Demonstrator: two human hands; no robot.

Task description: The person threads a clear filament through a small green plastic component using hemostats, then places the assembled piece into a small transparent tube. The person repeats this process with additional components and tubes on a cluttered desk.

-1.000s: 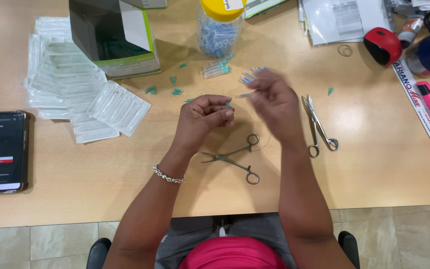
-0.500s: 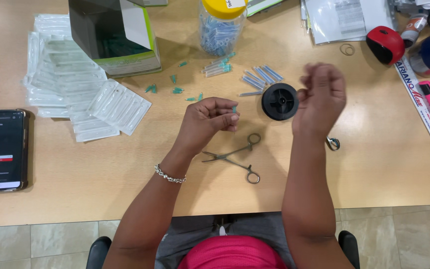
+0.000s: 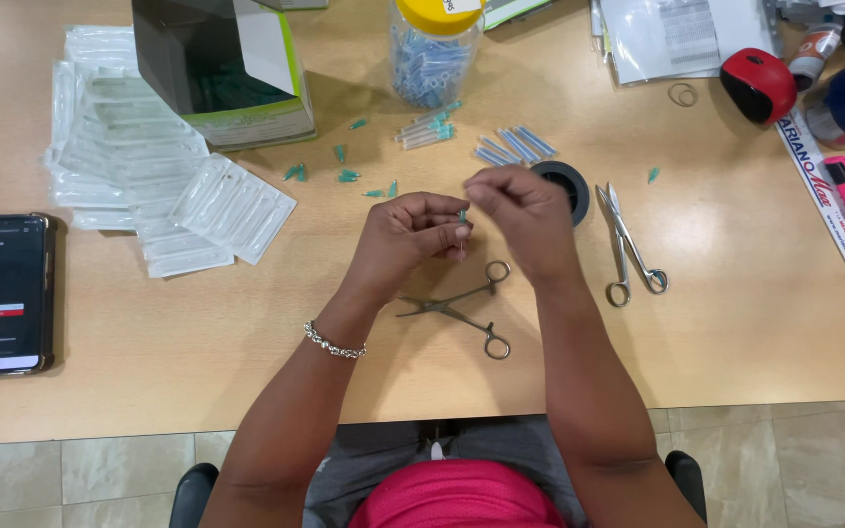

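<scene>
Left hand (image 3: pixel 411 235) pinched on small teal-capped needle (image 3: pixel 462 217), right hand (image 3: pixel 520 217) fingertips narrowed onto same needle, both just above open forceps (image 3: pixel 462 308); scissors (image 3: pixel 628 249) right of forceps; black round spool (image 3: pixel 564 186) beyond; phone (image 3: pixel 2 293) far left

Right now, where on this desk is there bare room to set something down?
Bare wood lies between the phone and the left hand, below the blister packs. More lies right of the silver scissors, up to the ruler. The far edge is crowded: box, jar, papers, needle caps.
</scene>
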